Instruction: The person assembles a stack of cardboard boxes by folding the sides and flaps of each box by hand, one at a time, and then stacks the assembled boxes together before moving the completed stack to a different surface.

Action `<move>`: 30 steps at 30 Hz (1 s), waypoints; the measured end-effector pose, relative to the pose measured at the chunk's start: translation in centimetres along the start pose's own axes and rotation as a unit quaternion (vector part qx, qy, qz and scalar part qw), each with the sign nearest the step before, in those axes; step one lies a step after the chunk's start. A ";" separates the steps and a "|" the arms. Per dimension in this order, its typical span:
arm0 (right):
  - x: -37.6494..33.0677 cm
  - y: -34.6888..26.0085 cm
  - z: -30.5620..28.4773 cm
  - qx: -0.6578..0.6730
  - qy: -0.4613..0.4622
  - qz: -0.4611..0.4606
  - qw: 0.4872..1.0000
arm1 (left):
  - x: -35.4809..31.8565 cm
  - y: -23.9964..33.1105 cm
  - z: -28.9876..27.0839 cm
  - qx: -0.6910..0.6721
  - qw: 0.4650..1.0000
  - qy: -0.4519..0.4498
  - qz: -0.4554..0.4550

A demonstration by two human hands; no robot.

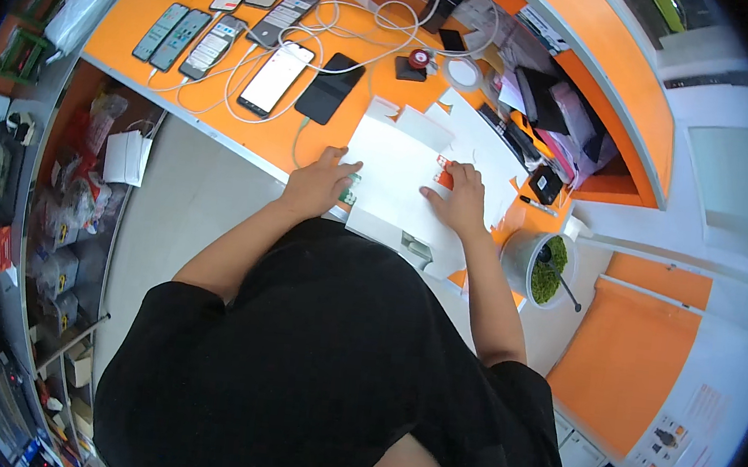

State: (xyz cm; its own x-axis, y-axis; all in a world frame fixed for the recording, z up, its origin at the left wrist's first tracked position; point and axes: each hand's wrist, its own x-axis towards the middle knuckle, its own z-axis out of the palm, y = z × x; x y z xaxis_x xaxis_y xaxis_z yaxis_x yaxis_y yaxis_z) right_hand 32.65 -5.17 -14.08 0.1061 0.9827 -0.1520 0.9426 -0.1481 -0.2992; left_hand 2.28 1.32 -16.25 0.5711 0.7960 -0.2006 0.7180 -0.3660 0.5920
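Note:
A white cardboard box with folded-out flaps lies at the front edge of the orange table, close against my body. A green printed patch marks its left side and an orange-red one its right. My left hand rests on the box's left edge beside the green patch, fingers apart. On the other side, my right hand lies on the box next to the orange-red patch, thumb and fingers spread. Parts of both hands' undersides are hidden.
Several phones with white cables lie on the orange table to the left. White sheets and a small black box are at the right. A clear tub of green stuff stands right of my right forearm. Shelves line the left.

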 end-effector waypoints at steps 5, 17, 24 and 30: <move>0.6 3.7 1.5 0.122 0.148 0.009 0.982 | 0.3 -0.6 -0.2 -0.069 0.997 -0.023 0.013; 5.7 4.3 -3.0 0.093 -0.001 0.024 0.995 | 0.7 -0.9 -0.2 -0.178 0.984 -0.016 -0.011; 6.5 4.3 -2.2 0.049 -0.045 -0.002 0.998 | 0.5 -1.0 0.5 -0.131 0.991 0.019 -0.018; 5.7 5.2 -0.6 0.076 0.032 -0.056 0.995 | 0.5 0.2 -0.2 -0.115 0.993 0.002 -0.039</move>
State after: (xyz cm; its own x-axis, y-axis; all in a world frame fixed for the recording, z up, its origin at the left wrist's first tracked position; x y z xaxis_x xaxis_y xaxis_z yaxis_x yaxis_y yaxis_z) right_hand 38.39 -0.23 -15.93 0.0274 0.9984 -0.0504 0.8917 -0.0472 -0.4501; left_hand 2.62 1.72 -16.01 0.5149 0.8199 -0.2503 0.6506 -0.1835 0.7369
